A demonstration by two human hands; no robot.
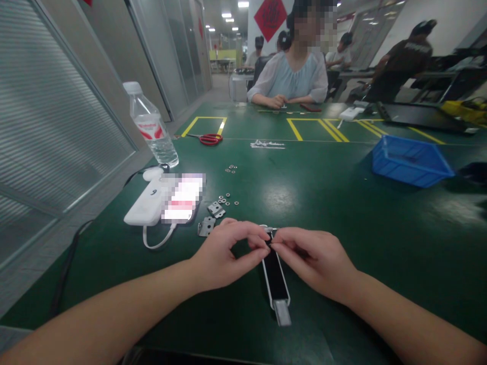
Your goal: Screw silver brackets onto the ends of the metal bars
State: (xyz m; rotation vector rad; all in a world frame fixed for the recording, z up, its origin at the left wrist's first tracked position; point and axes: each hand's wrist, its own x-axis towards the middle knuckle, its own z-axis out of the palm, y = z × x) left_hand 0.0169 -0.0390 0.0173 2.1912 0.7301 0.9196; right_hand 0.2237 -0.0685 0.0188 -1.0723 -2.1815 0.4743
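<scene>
A long black strip in a silver metal channel (276,281) lies on the green table (342,228), pointing away from me. My left hand (224,253) and my right hand (312,256) meet at its far end. Both pinch thumb and forefinger together over that end, on a small part too tiny to name. Two small silver brackets (211,217) lie just left of my left hand. Several little washers or nuts (227,198) are scattered beyond them.
A white power bank (146,203) with a cable and a phone (182,200) lie at the left. A water bottle (151,124) stands behind them. Red scissors (208,138) lie further back. A blue bin (411,161) sits at right. A person (292,76) sits across the table.
</scene>
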